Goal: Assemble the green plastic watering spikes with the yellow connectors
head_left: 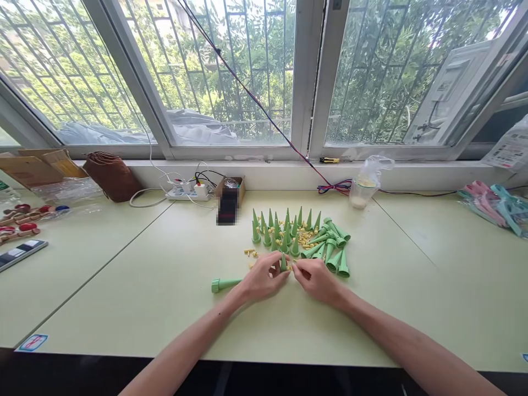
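Note:
My left hand (pixel 266 276) is closed around a green plant watering spike (pixel 283 263), which stands point up between thumb and fingers. Close beside it, my right hand (pixel 317 279) is pinched on a small yellow valve piece (pixel 294 262), mostly hidden by the fingers. Beyond the hands, several green spikes (pixel 295 246) stand upright in a cluster. Loose yellow valve pieces (pixel 307 238) lie among and beside them. More green spikes (pixel 330 247) lie in a pile to the right. Left of my left hand, one longer green piece with a ribbed cap (pixel 225 284) lies on its side.
The pale green table (pixel 165 297) runs to a window ledge. At its back are a power strip (pixel 185 192), a small box (pixel 235 187), a dark pixelated object (pixel 228 208) and a plastic cup (pixel 361 193). Wooden toys (pixel 25 217) lie left, bagged pink and blue straps (pixel 495 206) right.

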Demonstrator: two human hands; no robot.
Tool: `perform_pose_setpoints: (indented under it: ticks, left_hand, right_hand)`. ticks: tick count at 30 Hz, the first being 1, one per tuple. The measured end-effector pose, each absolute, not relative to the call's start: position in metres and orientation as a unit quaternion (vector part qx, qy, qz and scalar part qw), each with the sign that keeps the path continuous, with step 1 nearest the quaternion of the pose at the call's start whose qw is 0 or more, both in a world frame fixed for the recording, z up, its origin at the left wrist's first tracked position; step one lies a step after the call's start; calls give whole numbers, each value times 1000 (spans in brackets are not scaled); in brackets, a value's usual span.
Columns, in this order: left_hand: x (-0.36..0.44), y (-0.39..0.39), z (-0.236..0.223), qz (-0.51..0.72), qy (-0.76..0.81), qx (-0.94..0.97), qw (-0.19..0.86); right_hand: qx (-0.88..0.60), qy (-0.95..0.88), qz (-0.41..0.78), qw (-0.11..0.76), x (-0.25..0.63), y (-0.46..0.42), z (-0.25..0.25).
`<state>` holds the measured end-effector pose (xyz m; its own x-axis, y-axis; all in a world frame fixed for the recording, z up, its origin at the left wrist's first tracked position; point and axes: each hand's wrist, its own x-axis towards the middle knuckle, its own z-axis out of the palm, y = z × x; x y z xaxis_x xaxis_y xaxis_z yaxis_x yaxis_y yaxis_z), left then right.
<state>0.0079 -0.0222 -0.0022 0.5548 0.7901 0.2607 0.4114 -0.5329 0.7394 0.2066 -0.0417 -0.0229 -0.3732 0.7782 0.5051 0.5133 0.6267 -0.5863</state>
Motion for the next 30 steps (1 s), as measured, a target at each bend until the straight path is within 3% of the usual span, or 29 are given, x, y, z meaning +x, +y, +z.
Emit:
perform_pose_setpoints:
  ticks: [9, 18, 24, 30]
  left_hand:
    - [-2, -21, 12, 329, 396, 799, 310]
    - [-68, 3, 55, 366, 514, 748, 206]
    - [-74, 31, 38, 334, 573, 735, 144]
    - [-68, 35, 21, 329, 576, 732, 154]
  right_hand:
    - [-396, -802, 163, 416, 209, -39, -25]
    - [-381, -800, 171, 430, 207, -37, -24]
    - [-389, -802, 167, 420, 210, -35, -25]
    - [-405, -804, 147, 409, 214, -30, -23]
